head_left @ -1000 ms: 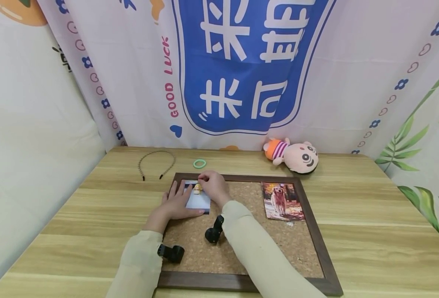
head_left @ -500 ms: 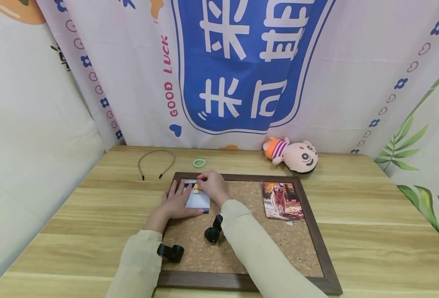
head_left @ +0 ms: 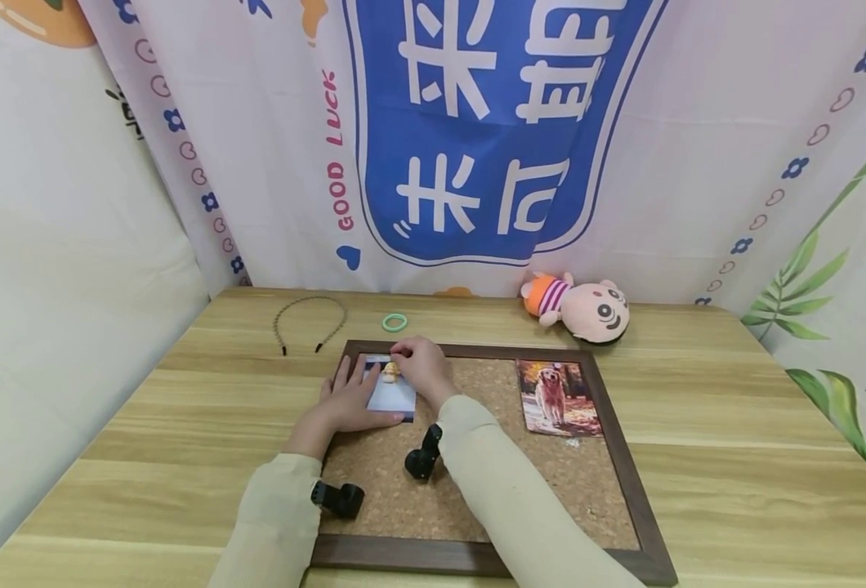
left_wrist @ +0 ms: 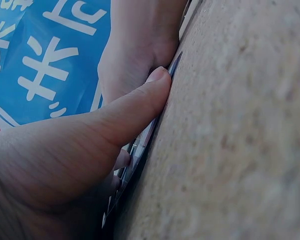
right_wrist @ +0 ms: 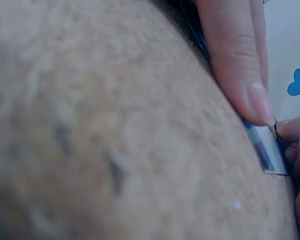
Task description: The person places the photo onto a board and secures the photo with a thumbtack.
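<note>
A photo [head_left: 391,400] with a small yellow-and-white figure lies on the cork board [head_left: 477,490], at its upper left. My left hand [head_left: 348,406] rests over the photo's left side with fingers spread. In the left wrist view, my left thumb [left_wrist: 140,100] presses down the photo's lower edge. At the photo's top edge, my right hand [head_left: 424,371] pinches a tiny thin pin [right_wrist: 276,131] between its fingertips, mostly hidden by them. A second photo [head_left: 560,400], showing a golden dog, lies at the board's upper right.
A dark wooden frame [head_left: 403,553] borders the board. Behind it on the table lie a beaded headband [head_left: 308,299], a green ring [head_left: 395,322] and a plush doll [head_left: 576,308]. A printed curtain [head_left: 470,204] hangs along the table's back edge.
</note>
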`<state>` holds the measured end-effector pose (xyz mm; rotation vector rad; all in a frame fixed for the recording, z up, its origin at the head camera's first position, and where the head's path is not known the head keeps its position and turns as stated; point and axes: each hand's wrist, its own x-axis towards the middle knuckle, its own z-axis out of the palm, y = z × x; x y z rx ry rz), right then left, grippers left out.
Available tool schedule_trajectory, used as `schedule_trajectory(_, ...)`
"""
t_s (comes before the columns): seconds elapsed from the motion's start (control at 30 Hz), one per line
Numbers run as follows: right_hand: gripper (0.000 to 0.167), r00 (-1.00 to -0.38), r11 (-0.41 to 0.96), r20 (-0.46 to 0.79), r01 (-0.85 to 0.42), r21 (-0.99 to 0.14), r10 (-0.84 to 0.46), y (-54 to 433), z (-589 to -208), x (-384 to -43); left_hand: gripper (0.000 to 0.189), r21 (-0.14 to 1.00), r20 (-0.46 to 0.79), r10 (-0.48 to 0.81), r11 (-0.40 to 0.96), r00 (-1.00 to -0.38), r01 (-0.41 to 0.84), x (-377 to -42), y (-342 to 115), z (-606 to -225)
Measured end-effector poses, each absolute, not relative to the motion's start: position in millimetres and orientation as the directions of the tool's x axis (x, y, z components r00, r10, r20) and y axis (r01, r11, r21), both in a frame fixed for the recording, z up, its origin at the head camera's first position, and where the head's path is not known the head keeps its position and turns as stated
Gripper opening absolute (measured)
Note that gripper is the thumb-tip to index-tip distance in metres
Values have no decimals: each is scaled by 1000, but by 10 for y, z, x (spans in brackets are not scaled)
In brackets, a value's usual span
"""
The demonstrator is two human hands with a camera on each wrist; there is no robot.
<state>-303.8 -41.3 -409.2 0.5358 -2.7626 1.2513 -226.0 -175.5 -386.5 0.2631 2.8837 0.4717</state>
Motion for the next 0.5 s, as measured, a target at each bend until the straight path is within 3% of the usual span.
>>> schedule_trajectory(0.5,12,-931,619,206,-354,-701,-300,-409,-4086,-3021,97,333,-173,216,931,-961,149,-2263,-1759,-3878)
